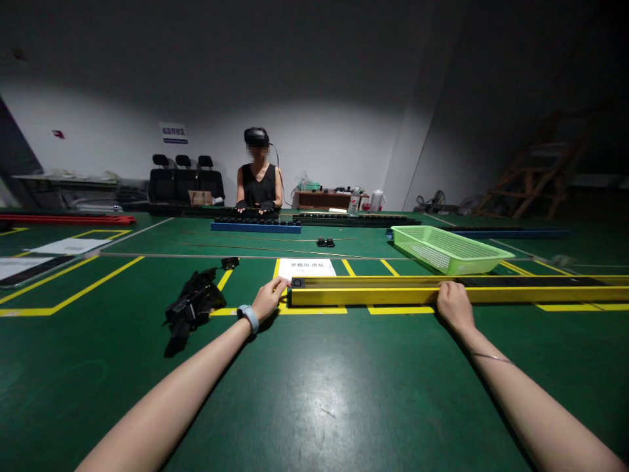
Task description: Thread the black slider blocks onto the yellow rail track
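Observation:
A long yellow rail (363, 297) with a dark channel lies across the green table, running out of view to the right. My right hand (455, 305) is closed on its near side, fingers curled over the edge. At the rail's left end sits a small black block (297, 282) in the channel. My left hand (268, 298), with a light blue watch band (248, 318) on the wrist, is at that end with its fingertips pinched together. Whatever they hold, if anything, is hidden. Left of it lies a crumpled heap of black material (194, 305).
Behind the rail stand a green mesh basket (449, 252) and a printed sheet (308, 266). Small black parts (325, 242) lie farther back. A blue rail (255, 227) rests near a person in a headset (258, 180) across the table (314, 393). Yellow tape marks the surface.

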`<move>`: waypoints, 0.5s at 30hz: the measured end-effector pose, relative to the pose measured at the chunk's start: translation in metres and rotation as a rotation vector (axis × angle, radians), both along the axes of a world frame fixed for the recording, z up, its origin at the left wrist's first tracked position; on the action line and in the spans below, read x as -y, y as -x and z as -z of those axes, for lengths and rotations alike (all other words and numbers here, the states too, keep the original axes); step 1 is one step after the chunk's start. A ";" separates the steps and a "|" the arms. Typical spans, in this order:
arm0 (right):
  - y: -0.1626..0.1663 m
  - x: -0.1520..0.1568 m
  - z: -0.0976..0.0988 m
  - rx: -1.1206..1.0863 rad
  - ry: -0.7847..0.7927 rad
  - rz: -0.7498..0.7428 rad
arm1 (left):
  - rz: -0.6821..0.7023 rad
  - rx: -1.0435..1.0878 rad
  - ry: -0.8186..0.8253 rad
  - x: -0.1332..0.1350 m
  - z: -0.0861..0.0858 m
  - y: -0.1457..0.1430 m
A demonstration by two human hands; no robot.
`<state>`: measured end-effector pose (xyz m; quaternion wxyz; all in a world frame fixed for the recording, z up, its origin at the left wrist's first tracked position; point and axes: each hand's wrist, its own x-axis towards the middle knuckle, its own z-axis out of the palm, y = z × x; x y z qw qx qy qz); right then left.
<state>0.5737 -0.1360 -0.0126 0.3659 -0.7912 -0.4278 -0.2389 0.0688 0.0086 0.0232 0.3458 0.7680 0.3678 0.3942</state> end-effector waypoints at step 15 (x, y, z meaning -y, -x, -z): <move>0.155 -0.033 -0.022 0.427 -0.029 -0.319 | 0.062 -0.024 -0.021 0.000 0.002 -0.001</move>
